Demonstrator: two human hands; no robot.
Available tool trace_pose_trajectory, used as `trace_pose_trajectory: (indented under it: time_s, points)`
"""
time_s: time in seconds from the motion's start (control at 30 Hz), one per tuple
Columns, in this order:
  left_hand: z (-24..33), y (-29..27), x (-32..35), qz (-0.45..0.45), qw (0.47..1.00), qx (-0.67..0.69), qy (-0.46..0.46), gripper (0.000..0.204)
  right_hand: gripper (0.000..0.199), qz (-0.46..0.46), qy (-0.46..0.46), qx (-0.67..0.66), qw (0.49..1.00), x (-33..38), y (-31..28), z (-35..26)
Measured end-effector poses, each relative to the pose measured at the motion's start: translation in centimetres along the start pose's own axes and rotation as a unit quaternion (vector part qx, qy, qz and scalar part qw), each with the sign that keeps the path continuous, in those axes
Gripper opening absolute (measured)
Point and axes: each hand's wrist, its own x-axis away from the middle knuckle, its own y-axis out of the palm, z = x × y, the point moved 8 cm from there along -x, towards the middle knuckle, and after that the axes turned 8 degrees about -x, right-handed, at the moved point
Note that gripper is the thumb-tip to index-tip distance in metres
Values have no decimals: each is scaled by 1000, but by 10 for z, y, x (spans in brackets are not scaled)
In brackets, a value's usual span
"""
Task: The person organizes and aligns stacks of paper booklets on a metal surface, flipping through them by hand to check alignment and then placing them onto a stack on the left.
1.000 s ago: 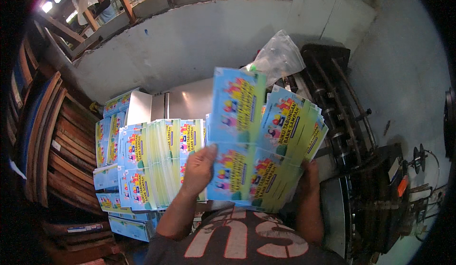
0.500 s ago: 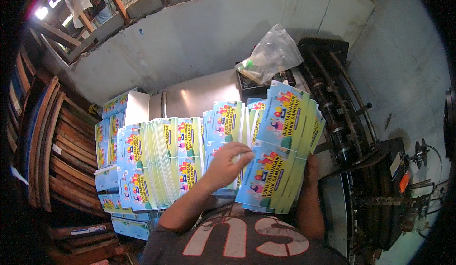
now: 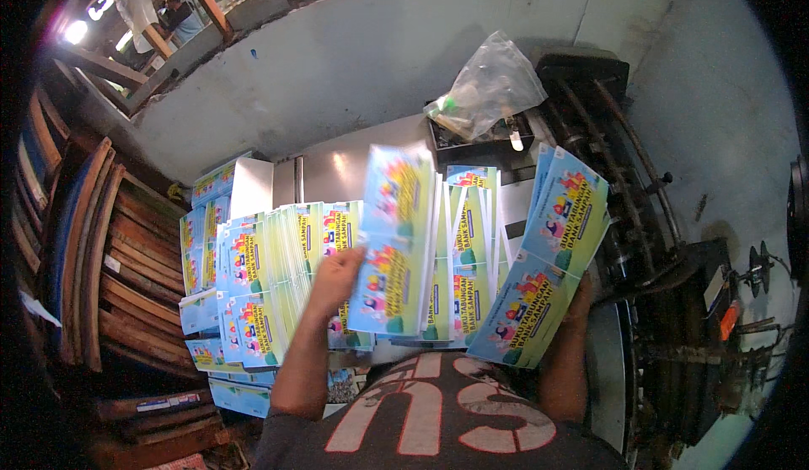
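Observation:
My left hand [image 3: 339,273] is closed on the left edge of a printed cover sheet [image 3: 392,251], blue and yellow-green with cartoon figures, slightly blurred. It is raised over the middle of the table, in front of a pile of like sheets [image 3: 472,226]. To the right, my right hand [image 3: 580,306] grips a small sheaf of the same covers [image 3: 539,259] by its right edge, tilted to the right; most of its fingers are hidden behind the sheaf. Left of my left hand lies a long fanned row of covers [image 3: 286,276].
More cover stacks [image 3: 202,243] stand at the table's left end. A clear plastic bag [image 3: 497,91] rests on a dark tray [image 3: 447,146] at the back. Dark machinery with rollers [image 3: 607,175] stands at the right; wooden boards [image 3: 143,276] are stacked at the left.
My left hand has moved left and up, carrying one cover away from the sheaf. My right hand has shifted right with the sheaf, which now looks thinner and more tilted.

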Motion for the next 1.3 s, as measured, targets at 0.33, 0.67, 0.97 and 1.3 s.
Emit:
trace_pose_trajectory:
  time_s: [0.33, 0.67, 0.97, 1.3]
  points:
    - [122, 97, 54, 34, 911, -244, 332, 31, 45, -50, 3, 138, 989, 17, 101, 38]
    - [60, 19, 17, 14, 985, 149, 88, 31, 45, 5, 2, 45, 999, 20, 80, 16]
    - [39, 1, 3, 121, 966, -209, 86, 42, 50, 13, -50, 21, 998, 9, 59, -16]
    - [76, -79, 17, 213, 968, -71, 113, 34, 47, 74, -62, 67, 993, 15, 44, -22]
